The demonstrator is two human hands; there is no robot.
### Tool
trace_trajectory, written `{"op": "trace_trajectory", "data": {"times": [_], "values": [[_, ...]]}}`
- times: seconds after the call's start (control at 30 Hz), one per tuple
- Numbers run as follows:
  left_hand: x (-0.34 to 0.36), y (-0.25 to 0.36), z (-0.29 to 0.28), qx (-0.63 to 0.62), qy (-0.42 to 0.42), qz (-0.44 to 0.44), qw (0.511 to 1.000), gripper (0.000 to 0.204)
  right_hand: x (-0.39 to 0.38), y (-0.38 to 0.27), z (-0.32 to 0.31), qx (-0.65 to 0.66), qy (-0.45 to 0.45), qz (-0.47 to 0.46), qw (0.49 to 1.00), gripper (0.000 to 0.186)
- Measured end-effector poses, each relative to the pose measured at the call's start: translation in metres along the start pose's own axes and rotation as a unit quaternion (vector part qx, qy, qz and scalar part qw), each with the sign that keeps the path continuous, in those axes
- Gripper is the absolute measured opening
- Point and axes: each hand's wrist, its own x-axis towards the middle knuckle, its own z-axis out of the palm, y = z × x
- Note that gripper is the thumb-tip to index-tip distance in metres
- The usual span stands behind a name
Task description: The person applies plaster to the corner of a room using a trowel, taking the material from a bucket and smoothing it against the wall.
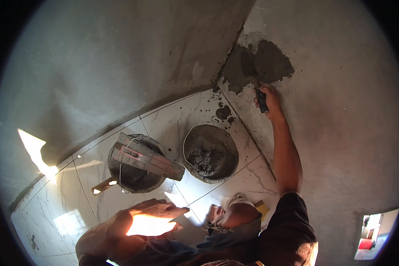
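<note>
My right hand is closed round the black handle of a trowel, with the arm stretched out to the right-hand wall. Its blade is hard to tell from the dark wet mortar patch spread beside the wall corner. In bright sunlight, my left hand hovers low over my lap, fingers stretched out and nothing visible in it. Beyond it stands a bucket with a long mortar-smeared float lying across its top. To the right of that, a second bucket holds grey mortar.
White veined floor tiles meet two grey plastered walls. Mortar splashes lie on the tiles near the corner. A wooden handle sticks out from the left bucket. My bare foot is close in front of the right bucket.
</note>
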Motion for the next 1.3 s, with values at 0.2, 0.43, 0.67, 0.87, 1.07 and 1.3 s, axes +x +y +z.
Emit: {"op": "trace_trajectory", "data": {"times": [0.2, 0.43, 0.67, 0.87, 1.07, 1.3], "values": [[0.020, 0.007, -0.010, -0.027, -0.029, 0.000, 0.999, 0.052, -0.016, 0.045, 0.018, -0.564, 0.120, -0.334, 0.746, 0.045], [0.018, 0.000, 0.001, 0.028, 0.033, 0.025, 0.999, 0.052, 0.020, 0.075, 0.046, -0.482, 0.147, -0.239, 0.830, 0.056], [0.004, 0.013, -0.016, -0.005, -0.019, -0.017, 1.000, 0.056, 0.007, 0.074, 0.020, -0.483, 0.207, -0.289, 0.800, 0.050], [0.024, 0.006, -0.020, -0.034, -0.031, 0.002, 0.999, 0.054, -0.022, 0.056, -0.004, -0.485, 0.225, -0.281, 0.797, 0.051], [0.017, -0.011, 0.002, -0.030, -0.024, 0.014, 0.999, 0.053, -0.015, 0.032, -0.021, -0.500, 0.219, -0.304, 0.781, 0.048], [0.006, -0.013, 0.005, -0.029, -0.002, 0.028, 0.999, 0.053, -0.014, 0.011, -0.029, -0.431, 0.195, -0.231, 0.850, 0.046]]}}
